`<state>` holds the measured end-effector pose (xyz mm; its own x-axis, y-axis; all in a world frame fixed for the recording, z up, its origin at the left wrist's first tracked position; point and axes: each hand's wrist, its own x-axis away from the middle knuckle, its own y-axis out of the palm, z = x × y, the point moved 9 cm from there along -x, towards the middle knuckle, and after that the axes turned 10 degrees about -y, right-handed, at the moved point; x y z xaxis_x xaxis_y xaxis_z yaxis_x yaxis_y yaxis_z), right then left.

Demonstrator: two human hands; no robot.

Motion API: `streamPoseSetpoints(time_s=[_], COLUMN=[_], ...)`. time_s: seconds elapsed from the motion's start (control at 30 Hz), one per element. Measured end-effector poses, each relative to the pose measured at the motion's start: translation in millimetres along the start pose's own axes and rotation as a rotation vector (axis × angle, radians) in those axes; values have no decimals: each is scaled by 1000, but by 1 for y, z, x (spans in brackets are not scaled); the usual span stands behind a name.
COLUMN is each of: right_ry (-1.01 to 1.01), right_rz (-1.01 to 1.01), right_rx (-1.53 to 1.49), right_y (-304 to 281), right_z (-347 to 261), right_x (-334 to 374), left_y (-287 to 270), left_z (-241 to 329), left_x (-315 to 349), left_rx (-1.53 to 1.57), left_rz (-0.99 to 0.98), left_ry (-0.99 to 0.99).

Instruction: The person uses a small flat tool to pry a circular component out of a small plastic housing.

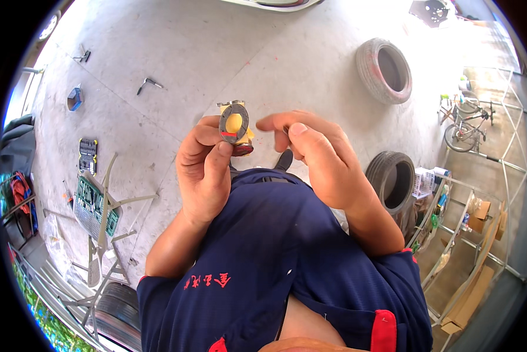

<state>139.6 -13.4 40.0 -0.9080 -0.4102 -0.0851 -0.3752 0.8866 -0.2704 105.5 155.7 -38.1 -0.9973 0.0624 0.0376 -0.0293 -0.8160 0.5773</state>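
Note:
In front of my waist, my left hand [203,167] is closed round a small part with a dark grey ring face [243,117], a yellow middle, a red strip and metal-looking edges. Thumb and fingers pinch it at its left and lower side. A dark red round piece [243,150] shows at its lower end. Just to the right, my right hand [325,154] is apart from the part. Its thumb presses toward the bent fingers, with a tiny dark bit between them that is too small to name; the forefinger points at the part.
Two tyres [368,73] [371,176] stand at the right, near a metal rack [480,243] with cardboard. On the left floor lie a T-shaped tool [150,83], a blue box [75,98] and an open toolset case [88,156]. A chair frame [106,205] carries a green tool case [90,202].

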Motion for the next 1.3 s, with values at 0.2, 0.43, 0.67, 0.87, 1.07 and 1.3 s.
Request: streamPoseSetpoints(time_s=[0.2,0.43,0.67,0.87,1.07,1.3], right_ry=[10,-136,-143,-164,-188,-195], right_rz=[-18,47,81,91,94,90], right_rx=[84,-38,-28,-32,-31,-26], right_y=[-17,-34,-33,-32,-30,-26], right_z=[-21,-32,-32,-33,-35,-36], right_x=[16,23,24,22,20,22], left_y=[28,49,54,57,58,55], left_z=[-5,0,1,7,10,12], left_x=[7,9,7,5,7,10], left_rx=[-19,-148,-172,-186,-192,-210], left_rz=[19,61,57,43,30,38], left_ry=[90,238,317,329,343,343])
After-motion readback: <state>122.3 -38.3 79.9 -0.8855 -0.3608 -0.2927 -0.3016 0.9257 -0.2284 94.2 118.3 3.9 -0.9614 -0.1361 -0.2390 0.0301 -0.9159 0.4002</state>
